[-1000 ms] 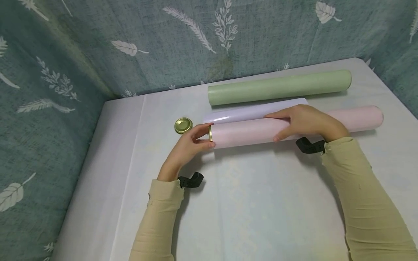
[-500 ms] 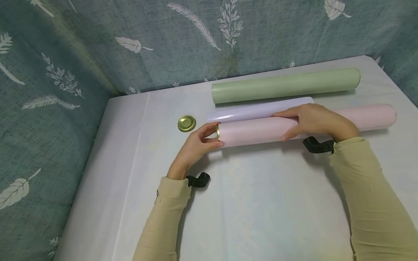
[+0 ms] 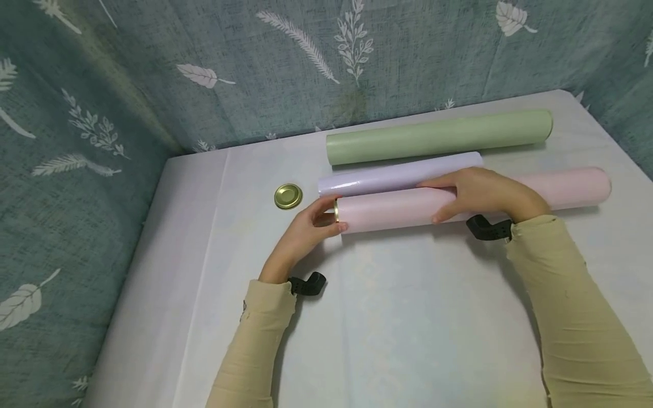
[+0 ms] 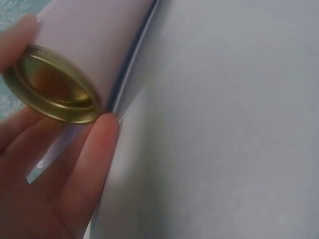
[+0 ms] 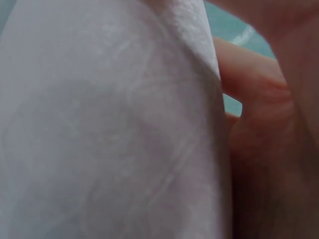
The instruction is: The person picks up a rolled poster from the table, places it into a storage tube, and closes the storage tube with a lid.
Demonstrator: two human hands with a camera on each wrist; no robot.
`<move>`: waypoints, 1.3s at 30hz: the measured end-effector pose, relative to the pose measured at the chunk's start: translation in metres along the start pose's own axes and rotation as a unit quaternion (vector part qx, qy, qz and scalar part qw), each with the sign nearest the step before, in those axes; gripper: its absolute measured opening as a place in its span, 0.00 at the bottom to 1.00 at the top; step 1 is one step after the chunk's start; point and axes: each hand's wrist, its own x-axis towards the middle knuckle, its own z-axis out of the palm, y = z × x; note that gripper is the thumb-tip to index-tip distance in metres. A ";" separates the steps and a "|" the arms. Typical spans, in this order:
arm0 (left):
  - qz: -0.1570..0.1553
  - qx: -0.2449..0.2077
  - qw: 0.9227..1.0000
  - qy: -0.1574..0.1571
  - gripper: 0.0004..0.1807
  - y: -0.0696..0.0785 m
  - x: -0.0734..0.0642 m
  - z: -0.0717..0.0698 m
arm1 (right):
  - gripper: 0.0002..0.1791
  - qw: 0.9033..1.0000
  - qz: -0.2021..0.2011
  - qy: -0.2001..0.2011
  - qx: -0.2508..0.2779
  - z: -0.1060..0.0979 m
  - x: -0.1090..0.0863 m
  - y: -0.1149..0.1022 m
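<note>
A long pale pink tube [image 3: 388,210] lies slanting across the back half of the table, a gold metal lid [image 4: 55,92] fitted at its left end. My left hand [image 3: 301,235] pinches that end, thumb on the near side and fingers on the far side; the lid's recessed face shows in the left wrist view. Around the middle of the tube my right hand [image 3: 482,194] grips from above, thumb in front and fingers behind. The right wrist view is filled by the tube's wrinkled pale surface [image 5: 109,124], with part of the right hand beside it.
Behind the pink tube lies a shorter lilac tube [image 3: 377,177], partly covered by the right hand. A thick green tube [image 3: 439,136] lies farther back. Another gold lid [image 3: 288,196] rests flat left of the tubes. Patterned curtains [image 3: 204,113] border the white table [image 3: 408,317].
The pink tube has slid slightly to the right, with my left hand following its lidded end. My right hand keeps its grip. The camera view has shifted a little and back.
</note>
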 end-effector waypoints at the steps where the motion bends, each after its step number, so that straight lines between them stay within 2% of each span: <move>1: 0.001 0.011 1.000 0.000 0.36 0.000 0.000 0.000 | 0.44 1.000 0.002 -0.002 0.001 0.000 0.000 0.000; 7: -0.004 0.047 0.999 -0.005 0.36 0.000 -0.002 0.001 | 0.45 1.000 0.001 -0.021 0.000 0.003 0.001 0.000; 10: -0.002 0.048 0.999 -0.007 0.34 0.000 -0.001 0.002 | 0.45 1.000 -0.001 -0.015 0.001 0.003 0.001 -0.001; 15: 0.010 0.024 1.000 0.009 0.26 0.011 -0.007 0.000 | 0.42 0.998 -0.013 0.008 0.063 -0.003 -0.002 -0.002; 18: 0.012 0.002 0.999 0.032 0.21 0.009 -0.005 -0.001 | 0.40 0.995 -0.027 0.012 0.096 -0.005 -0.001 -0.005; 21: 0.015 -0.009 0.998 0.061 0.18 -0.003 0.002 -0.002 | 0.39 0.994 -0.033 0.006 0.103 -0.004 -0.001 -0.009; 26: 0.015 -0.011 0.994 0.104 0.13 -0.004 0.003 -0.003 | 0.39 0.996 -0.038 -0.010 0.084 -0.005 -0.003 -0.014; 32: 0.026 -0.019 0.991 0.126 0.12 -0.003 0.002 -0.008 | 0.38 0.996 -0.045 -0.015 0.076 -0.007 -0.002 -0.018; 35: 0.036 -0.022 0.987 0.156 0.12 -0.003 0.000 -0.011 | 0.35 0.996 -0.047 0.000 0.080 -0.007 -0.005 -0.022; 39: 0.040 -0.033 0.977 0.209 0.12 -0.004 -0.001 -0.014 | 0.27 0.991 -0.070 0.046 0.104 -0.008 -0.007 -0.028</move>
